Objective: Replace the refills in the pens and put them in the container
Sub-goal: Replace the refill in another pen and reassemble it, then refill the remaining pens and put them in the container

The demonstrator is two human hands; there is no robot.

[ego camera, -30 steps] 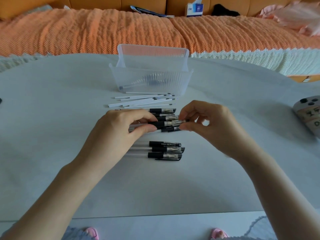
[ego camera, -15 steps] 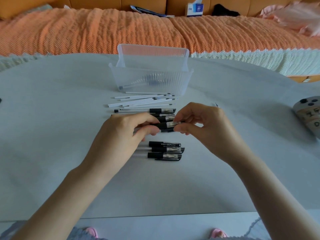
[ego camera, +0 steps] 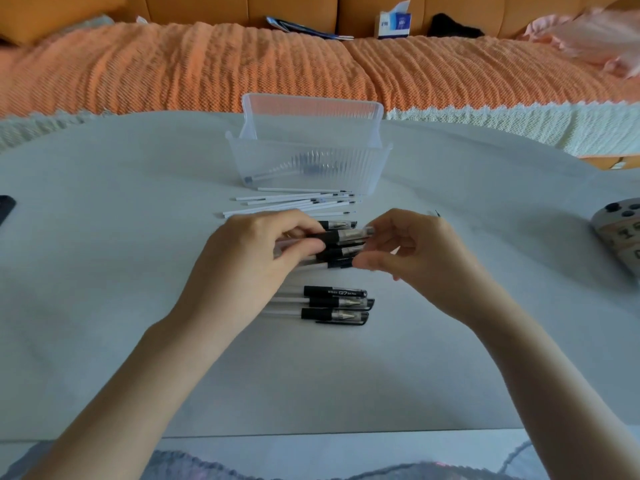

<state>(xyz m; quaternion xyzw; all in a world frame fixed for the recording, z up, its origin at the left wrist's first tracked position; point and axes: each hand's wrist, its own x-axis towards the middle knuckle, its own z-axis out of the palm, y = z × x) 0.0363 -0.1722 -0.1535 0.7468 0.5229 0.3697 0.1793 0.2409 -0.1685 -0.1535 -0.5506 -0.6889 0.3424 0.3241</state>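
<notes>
I am holding one pen (ego camera: 341, 237) just above the table (ego camera: 138, 289), my left hand (ego camera: 252, 258) gripping its barrel and my right hand (ego camera: 412, 251) pinching its tip end. One pen appears to be lying in the container (ego camera: 308, 168). I am judging most work as remaining: loose refills (ego camera: 291, 202) and three pens (ego camera: 334, 304) are waiting, with an orange blanket (ego camera: 173, 71) lying beyond.

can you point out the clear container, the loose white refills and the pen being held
clear container (ego camera: 360, 171): head view, right part of its ribbed front wall.
loose white refills (ego camera: 284, 205): head view, middle of the bundle's shafts.
held pen (ego camera: 346, 234): head view, clear section just past the black grip.
</notes>
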